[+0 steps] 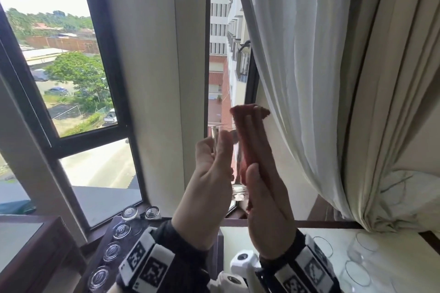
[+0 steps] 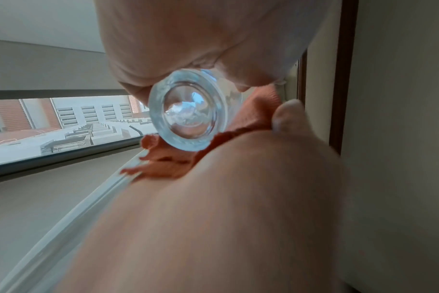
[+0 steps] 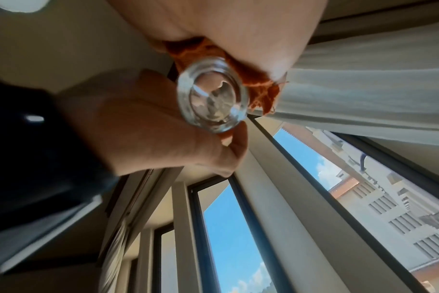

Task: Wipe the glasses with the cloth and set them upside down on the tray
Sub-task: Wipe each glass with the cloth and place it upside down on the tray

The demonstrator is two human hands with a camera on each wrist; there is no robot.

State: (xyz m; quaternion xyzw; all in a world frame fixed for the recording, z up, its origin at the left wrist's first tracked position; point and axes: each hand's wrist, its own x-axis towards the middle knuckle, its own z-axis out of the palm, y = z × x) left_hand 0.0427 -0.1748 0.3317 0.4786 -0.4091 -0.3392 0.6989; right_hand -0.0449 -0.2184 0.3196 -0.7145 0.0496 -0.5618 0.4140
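Your left hand holds the glass raised before the window, fingers curled lightly round its left wall. Your right hand presses the cloth flat against the glass's right wall, fingers straight and extended along the cloth. The glass stands upright between your palms, rim up and thick base down, facing both wrist views. The reddish cloth lies between your right palm and the glass, its end projecting above the rim. Below left, a dark tray carries glasses set upside down in a row. Below right, the pale surface bears upright glasses near its right end. A white curtain hangs at right.
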